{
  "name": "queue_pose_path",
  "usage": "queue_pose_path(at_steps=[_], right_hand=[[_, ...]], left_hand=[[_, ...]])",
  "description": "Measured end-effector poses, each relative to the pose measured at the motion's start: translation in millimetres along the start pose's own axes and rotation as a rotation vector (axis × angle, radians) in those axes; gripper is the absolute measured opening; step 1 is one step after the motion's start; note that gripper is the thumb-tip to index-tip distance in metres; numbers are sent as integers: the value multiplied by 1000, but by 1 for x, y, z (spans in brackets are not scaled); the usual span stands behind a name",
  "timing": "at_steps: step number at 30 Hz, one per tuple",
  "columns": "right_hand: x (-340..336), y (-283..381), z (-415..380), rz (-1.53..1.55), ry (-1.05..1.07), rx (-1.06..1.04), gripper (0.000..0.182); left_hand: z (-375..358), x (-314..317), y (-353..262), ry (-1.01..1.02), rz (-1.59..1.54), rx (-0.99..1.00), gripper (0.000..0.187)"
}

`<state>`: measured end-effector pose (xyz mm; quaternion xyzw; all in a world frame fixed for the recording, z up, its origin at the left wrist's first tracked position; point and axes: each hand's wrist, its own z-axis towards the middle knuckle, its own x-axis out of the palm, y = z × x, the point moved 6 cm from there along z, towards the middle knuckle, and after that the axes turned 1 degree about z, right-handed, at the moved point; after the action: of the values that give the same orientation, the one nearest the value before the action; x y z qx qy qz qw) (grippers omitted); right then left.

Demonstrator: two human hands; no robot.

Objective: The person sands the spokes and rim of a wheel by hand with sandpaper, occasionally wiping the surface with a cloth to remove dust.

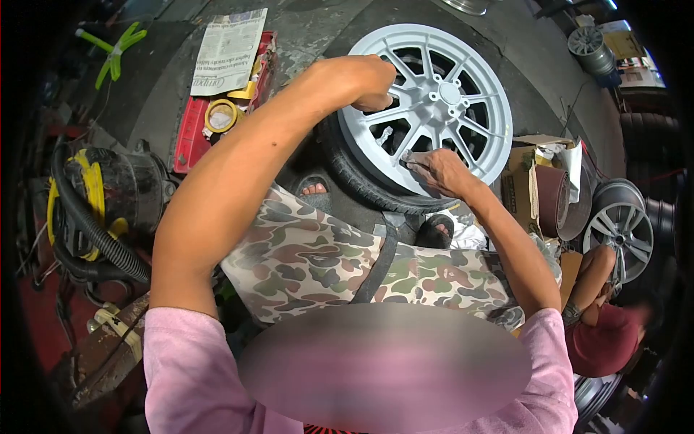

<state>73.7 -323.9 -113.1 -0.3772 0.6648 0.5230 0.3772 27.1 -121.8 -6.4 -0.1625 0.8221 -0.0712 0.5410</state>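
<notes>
A light grey multi-spoke wheel (450, 92) lies face up, tilted, on a black tire (354, 170). My left hand (371, 83) is curled closed at the wheel's left edge, over the spokes; whatever its fingers hold is hidden. At the rim's lower side, my right hand (439, 172) presses with its fingers together around a small greyish piece (413, 157) that I cannot identify. Grey dust shows on those fingers. Camouflage-patterned cloth (318, 253) covers my lap below the wheel.
Left of the wheel, a red tray (189, 137) holds tape rolls (220, 116) and newspaper (230, 50). A black-yellow vacuum (123, 192) with a hose stands farther left. On the right are a cardboard box (522, 181), another wheel (620, 239) and a seated person (603, 336).
</notes>
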Motion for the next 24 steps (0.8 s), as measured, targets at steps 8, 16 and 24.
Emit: queue_pose_path(at_steps=[8, 16, 24], right_hand=[[6, 3, 12, 435, -20, 98, 28], [-2, -1, 0, 279, 71, 102, 27], [9, -8, 6, 650, -9, 346, 27]], left_hand=[[5, 3, -10, -27, 43, 43, 32], [3, 4, -3, 11, 35, 33, 31], [1, 1, -2, 9, -1, 4, 32]])
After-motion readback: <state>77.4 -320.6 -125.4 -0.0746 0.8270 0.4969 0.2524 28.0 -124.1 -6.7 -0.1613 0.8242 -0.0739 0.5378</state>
